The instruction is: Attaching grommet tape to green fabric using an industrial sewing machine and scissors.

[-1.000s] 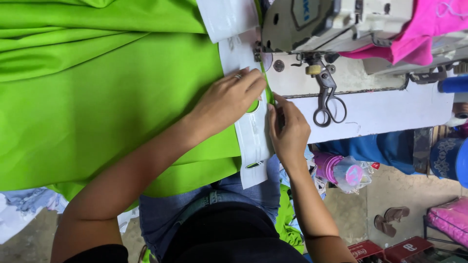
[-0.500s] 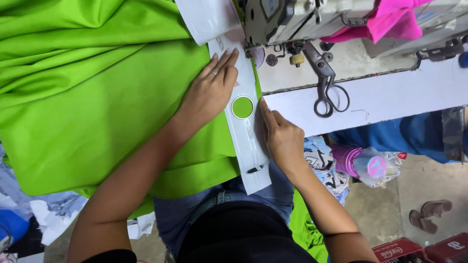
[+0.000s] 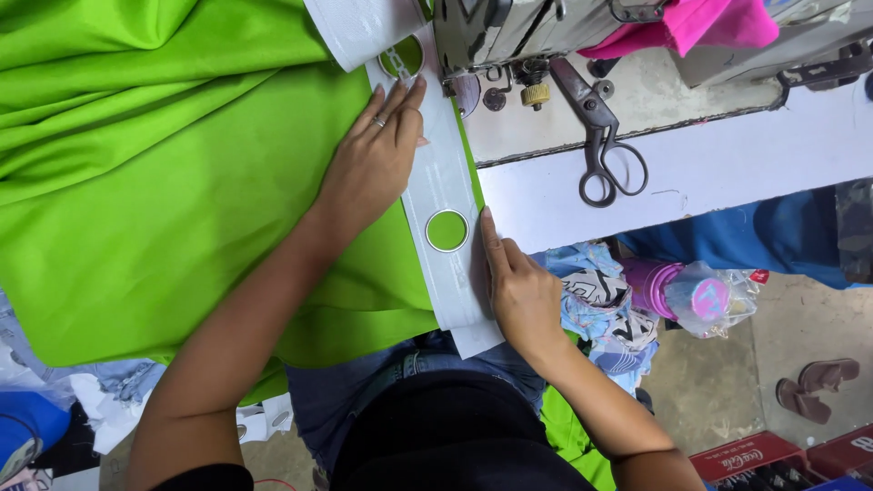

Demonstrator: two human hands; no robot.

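While lying flat with fingers stretched forward and together, left hand [image 3: 375, 162] pressing palm-down, open, on green fabric [image 3: 164, 182], fingertips reaching onto white eyelet tape [image 3: 439, 186] near sewing machine [image 3: 509, 32]. Right hand [image 3: 520, 289] open too, fingers extended along tape's right edge beside a round hole showing green, gripping nothing. Tape running from machine toward the lap, over fabric's edge. Scissors [image 3: 600, 136] resting on table [image 3: 709, 164], apart from both hands
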